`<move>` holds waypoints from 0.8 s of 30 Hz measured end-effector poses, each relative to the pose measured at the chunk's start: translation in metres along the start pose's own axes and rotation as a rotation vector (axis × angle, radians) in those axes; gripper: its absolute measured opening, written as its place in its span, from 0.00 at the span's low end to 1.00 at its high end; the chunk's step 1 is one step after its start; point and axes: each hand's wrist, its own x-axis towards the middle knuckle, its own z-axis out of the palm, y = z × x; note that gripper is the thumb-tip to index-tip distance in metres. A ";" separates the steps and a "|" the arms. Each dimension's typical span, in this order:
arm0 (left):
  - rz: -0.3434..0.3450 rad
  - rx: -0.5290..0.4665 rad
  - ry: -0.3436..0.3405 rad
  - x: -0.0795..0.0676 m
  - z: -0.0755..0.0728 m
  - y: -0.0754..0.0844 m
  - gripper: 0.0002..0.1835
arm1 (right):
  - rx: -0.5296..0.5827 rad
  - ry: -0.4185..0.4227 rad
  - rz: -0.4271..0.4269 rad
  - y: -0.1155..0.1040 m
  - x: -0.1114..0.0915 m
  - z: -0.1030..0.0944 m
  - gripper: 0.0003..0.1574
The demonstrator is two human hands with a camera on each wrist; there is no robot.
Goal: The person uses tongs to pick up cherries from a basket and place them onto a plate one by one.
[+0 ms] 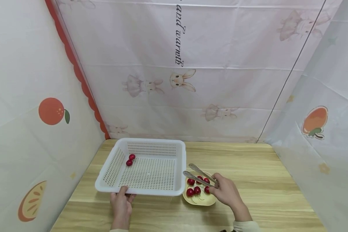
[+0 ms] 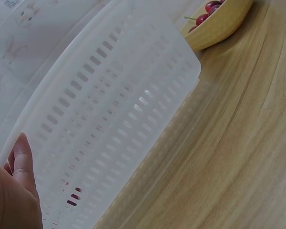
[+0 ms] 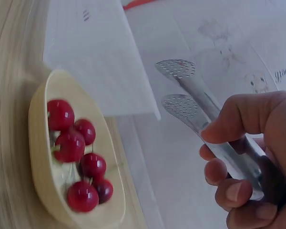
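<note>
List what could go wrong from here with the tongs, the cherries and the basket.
1. The cherries are round and smooth, so one may slip from the metal tongs on the way over the basket rim.
2. The small dish sits right against the basket, and nudging either could tip it.
3. Only the left hand steadies the light basket, so it may slide.

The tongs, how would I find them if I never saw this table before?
Look at the wooden table and find the big white basket. Just right of it sits a small yellow dish of red cherries, and the right hand holds the tongs over that dish. They are the only shiny metal thing, with two flat, hole-dotted tips standing apart.
</note>
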 end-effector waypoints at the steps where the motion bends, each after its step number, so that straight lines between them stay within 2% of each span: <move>1: -0.001 0.000 0.004 0.000 0.000 0.000 0.26 | -0.004 0.000 -0.010 -0.003 0.002 0.001 0.18; 8: -0.015 0.004 0.020 0.001 0.000 0.000 0.27 | -0.012 -0.027 -0.096 -0.018 0.018 0.008 0.20; 14: -0.008 -0.018 0.010 0.001 0.001 0.000 0.23 | 0.030 -0.101 -0.112 -0.032 0.039 0.011 0.22; 16: -0.005 -0.034 -0.002 0.001 0.000 0.000 0.22 | 0.075 -0.118 -0.118 -0.036 0.046 0.012 0.23; 20: -0.004 -0.052 -0.014 0.000 0.000 0.000 0.20 | 0.143 -0.125 -0.118 -0.040 0.059 0.020 0.26; 24: -0.004 -0.046 -0.016 -0.001 0.000 0.001 0.20 | 0.139 -0.121 -0.131 -0.044 0.070 0.028 0.26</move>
